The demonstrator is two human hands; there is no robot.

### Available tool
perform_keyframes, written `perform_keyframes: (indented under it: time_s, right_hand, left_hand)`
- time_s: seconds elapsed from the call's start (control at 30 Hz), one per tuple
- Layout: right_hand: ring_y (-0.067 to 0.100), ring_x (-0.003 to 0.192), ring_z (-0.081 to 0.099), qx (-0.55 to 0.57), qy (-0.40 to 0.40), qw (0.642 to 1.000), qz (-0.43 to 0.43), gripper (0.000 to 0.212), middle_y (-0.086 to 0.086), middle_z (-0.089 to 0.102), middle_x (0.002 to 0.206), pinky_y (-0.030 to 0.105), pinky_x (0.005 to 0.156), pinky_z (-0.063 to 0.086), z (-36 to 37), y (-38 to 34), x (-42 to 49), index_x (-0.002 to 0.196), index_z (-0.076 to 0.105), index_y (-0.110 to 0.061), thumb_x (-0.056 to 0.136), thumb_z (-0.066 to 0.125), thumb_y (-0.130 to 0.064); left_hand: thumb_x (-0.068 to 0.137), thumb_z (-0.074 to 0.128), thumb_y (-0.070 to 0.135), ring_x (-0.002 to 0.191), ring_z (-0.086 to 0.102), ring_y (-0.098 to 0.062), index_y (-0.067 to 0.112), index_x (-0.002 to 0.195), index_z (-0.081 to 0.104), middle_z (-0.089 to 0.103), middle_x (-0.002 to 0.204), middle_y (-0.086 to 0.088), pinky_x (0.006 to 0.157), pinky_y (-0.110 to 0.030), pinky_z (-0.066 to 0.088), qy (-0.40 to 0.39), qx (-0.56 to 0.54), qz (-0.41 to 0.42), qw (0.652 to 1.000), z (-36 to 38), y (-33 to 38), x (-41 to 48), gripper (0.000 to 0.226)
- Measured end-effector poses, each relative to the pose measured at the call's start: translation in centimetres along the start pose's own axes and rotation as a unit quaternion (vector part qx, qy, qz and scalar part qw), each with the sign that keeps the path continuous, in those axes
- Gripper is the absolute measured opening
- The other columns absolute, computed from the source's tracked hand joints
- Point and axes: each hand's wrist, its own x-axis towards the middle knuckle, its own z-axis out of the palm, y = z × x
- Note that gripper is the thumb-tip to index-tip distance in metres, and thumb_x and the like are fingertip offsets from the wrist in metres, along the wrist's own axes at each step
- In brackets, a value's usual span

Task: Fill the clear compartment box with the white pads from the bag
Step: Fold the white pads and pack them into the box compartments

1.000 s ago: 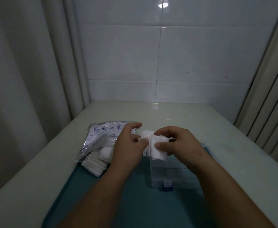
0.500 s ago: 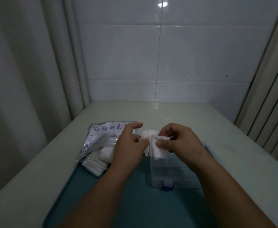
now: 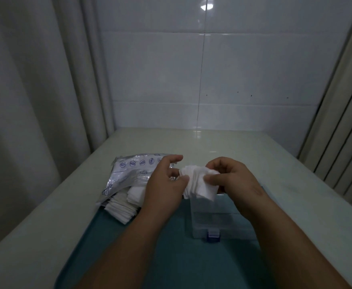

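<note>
A stack of white pads [image 3: 198, 183] is held between both hands above the far end of the clear compartment box [image 3: 214, 222]. My left hand [image 3: 164, 184] pinches the stack's left side with thumb and fingers. My right hand [image 3: 233, 180] pinches its right side, thumb on the front pad. The box has a blue latch [image 3: 213, 236] on its near edge; its inside is partly hidden by the pads and my right wrist. The clear printed bag [image 3: 133, 174] lies to the left, with more white pads [image 3: 127, 203] spilling from its mouth.
Everything lies on a teal tray [image 3: 171, 257] on a pale table [image 3: 296, 184]. Curtains hang at the left and right, and a white tiled wall stands behind the table.
Both hands keep their hold on the stack. My right fingers have shifted slightly on the front pad, and the stack sits a little higher and fanned out.
</note>
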Motion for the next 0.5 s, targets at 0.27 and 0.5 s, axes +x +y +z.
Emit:
perform_keyframes:
  time_s: [0.27, 0.5]
  right_hand:
    - [0.02, 0.083, 0.067, -0.026, 0.016, 0.999, -0.025, 0.023, 0.004, 0.067, 0.092, 0.027, 0.067, 0.058, 0.23, 0.12, -0.03, 0.093, 0.064, -0.015, 0.076, 0.077, -0.009]
    - [0.025, 0.077, 0.065, -0.045, 0.066, 0.995, -0.053, 0.028, 0.011, 0.064, 0.082, 0.029, 0.064, 0.059, 0.12, 0.02, 0.04, 0.083, 0.056, -0.01, 0.07, 0.082, -0.011]
  left_hand:
    - [0.085, 0.062, 0.003, 0.073, 0.066, -0.021, 0.033, 0.115, 0.058, 0.067, 0.09, -0.012, 0.052, -0.024, 0.053, -0.017, -0.019, -0.007, 1.0, 0.16, 0.04, -0.02, 0.042]
    - [0.083, 0.071, 0.017, 0.086, 0.07, -0.023, 0.032, 0.118, 0.056, 0.071, 0.093, -0.008, 0.075, -0.049, 0.059, -0.032, -0.039, -0.013, 0.999, 0.09, -0.01, 0.08, 0.041]
